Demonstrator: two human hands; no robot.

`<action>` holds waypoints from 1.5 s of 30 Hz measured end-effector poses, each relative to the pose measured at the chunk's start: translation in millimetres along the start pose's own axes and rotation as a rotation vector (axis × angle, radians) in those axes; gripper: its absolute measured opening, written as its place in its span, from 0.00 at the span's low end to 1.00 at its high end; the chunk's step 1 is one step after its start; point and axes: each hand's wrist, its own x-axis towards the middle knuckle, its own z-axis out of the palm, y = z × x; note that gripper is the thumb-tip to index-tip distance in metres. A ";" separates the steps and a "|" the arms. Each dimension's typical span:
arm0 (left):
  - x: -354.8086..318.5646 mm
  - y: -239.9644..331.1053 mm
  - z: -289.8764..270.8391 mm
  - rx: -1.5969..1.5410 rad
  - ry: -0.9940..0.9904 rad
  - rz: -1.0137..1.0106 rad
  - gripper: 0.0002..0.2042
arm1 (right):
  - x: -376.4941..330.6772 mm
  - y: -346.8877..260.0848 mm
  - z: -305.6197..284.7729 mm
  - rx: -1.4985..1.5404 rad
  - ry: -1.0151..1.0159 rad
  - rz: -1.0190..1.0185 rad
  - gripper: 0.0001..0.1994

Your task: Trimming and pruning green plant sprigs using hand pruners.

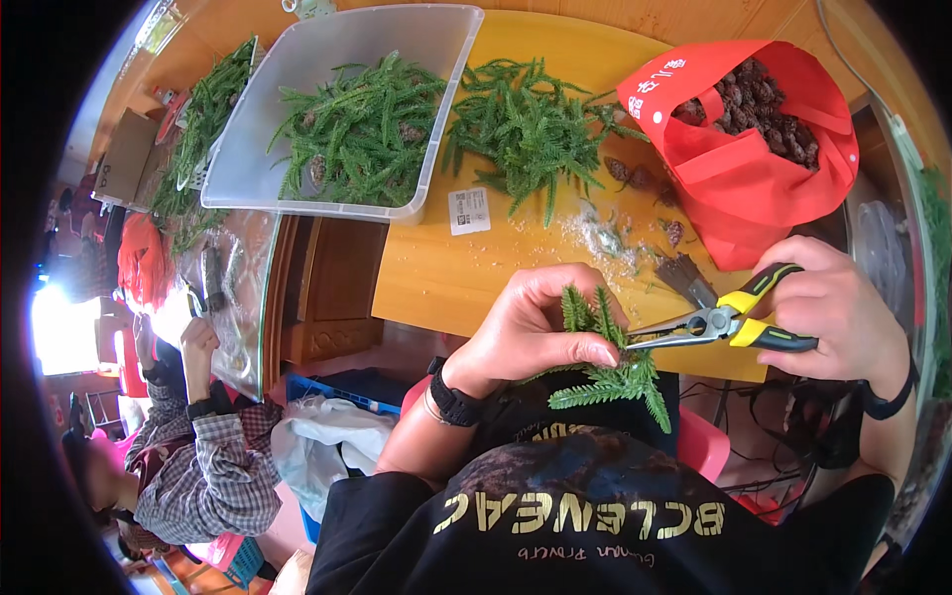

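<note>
My left hand [550, 332] is closed on a green artificial pine sprig [635, 380], its needled tips fanning out above and below the thumb. In my right hand [838, 312] is a pair of needle-nose pliers [712, 323] with yellow and black handles. The handles are spread, and the long jaws point left, reaching the sprig beside my left thumb. Whether the jaws grip a wire there is too small to tell. Beyond my hands, a heap of pine sprigs [526, 129] lies on the yellow table [426, 263].
A clear plastic bin [226, 183] with sprigs and pinecones stands at the back left. At the back right is a red bag [764, 208] of pinecones [764, 109]. Loose pinecones, white flakes [605, 238] and dark wire stems [684, 281] lie between. Another person [208, 476] works at the left.
</note>
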 end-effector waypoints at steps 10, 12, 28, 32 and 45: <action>-1.0 1.6 -2.0 -0.033 -0.105 -0.022 0.12 | 2.1 -5.7 -2.5 -0.097 -0.038 -0.033 0.14; -0.5 3.1 -2.5 -0.016 -0.108 -0.018 0.12 | 2.4 -7.7 -3.6 -0.091 -0.050 -0.023 0.14; -0.7 1.1 4.2 -0.088 0.018 -0.078 0.13 | -6.9 1.0 4.1 0.148 0.015 0.078 0.14; -1.1 -8.2 -0.7 -0.048 0.063 -0.006 0.14 | -14.9 1.5 11.9 0.210 0.082 0.145 0.14; 5.0 -13.1 -2.6 -0.039 0.124 0.064 0.12 | -28.6 -6.4 64.5 0.451 0.400 0.384 0.16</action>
